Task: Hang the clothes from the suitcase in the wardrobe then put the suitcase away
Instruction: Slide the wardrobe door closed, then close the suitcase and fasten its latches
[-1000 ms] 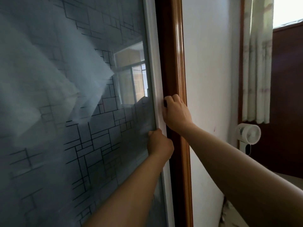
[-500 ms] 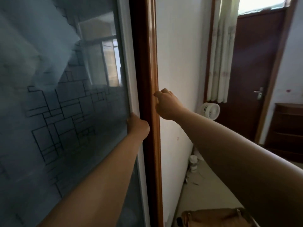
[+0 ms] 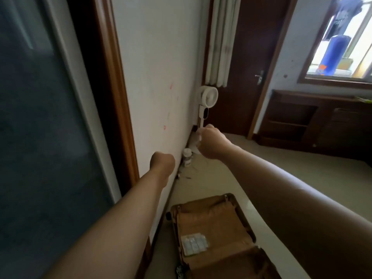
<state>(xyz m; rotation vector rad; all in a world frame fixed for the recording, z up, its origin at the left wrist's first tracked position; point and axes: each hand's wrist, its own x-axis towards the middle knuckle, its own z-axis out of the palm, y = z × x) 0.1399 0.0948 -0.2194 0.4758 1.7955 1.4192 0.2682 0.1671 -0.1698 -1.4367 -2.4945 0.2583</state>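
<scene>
The wardrobe's frosted sliding door (image 3: 40,127) fills the left side and sits against its brown wooden frame (image 3: 118,97). My left hand (image 3: 162,164) hovers in front of the white wall just right of the frame, fingers curled, holding nothing. Further right and a little higher, my right hand (image 3: 210,142) is also curled and empty. Neither hand touches the door. Below them the brown suitcase (image 3: 213,220) lies open on the floor by the wall, with a pale packet (image 3: 194,244) on its lining. No clothes are in view.
A small white fan (image 3: 208,97) stands by the wall under a curtain (image 3: 221,41). A white jar (image 3: 187,156) sits on the floor at the skirting. Behind are a dark door (image 3: 251,63), a low wooden shelf unit (image 3: 298,117) and a window (image 3: 342,41).
Both hands have come off the wardrobe door's edge and frame and dropped lower in front of the wall. My view has swung right and down, bringing the open suitcase into sight.
</scene>
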